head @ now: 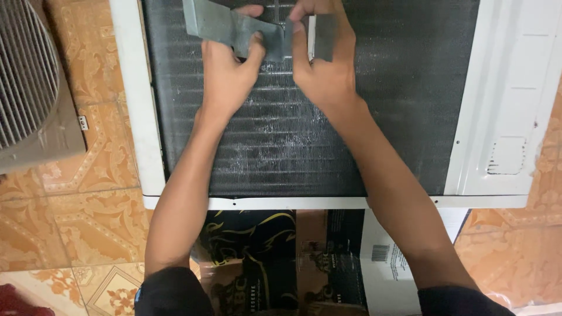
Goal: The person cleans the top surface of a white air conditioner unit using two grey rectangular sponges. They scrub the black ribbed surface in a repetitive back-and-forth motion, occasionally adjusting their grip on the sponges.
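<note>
Grille point(23, 70) of a grey fan casing fills your far left, resting on the orange patterned floor tiles point(88, 175). Next comes the white frame point(137, 117) of the air conditioner, and inside it the dark finned coil point(281, 146), its thin rows running side to side and catching light near the middle.

Your left hand point(225, 73) is pressed onto the coil at the top, thumb and fingers point(256, 42) pinched shut on a grey strip of tape point(234, 29). That strip is dull, creased and slightly twisted; it runs from the upper left edge of the coil down toward the centre and lies against the fins.

Your right hand point(322, 64) meets it there, fingers closed on the strip's other end, where a paler edge shows beside a darker flap.

Further right, the white side panel point(509, 105) has a small vented patch low down. Below the frame, printed cardboard point(293, 257) lies on the floor between your forearms.
</note>
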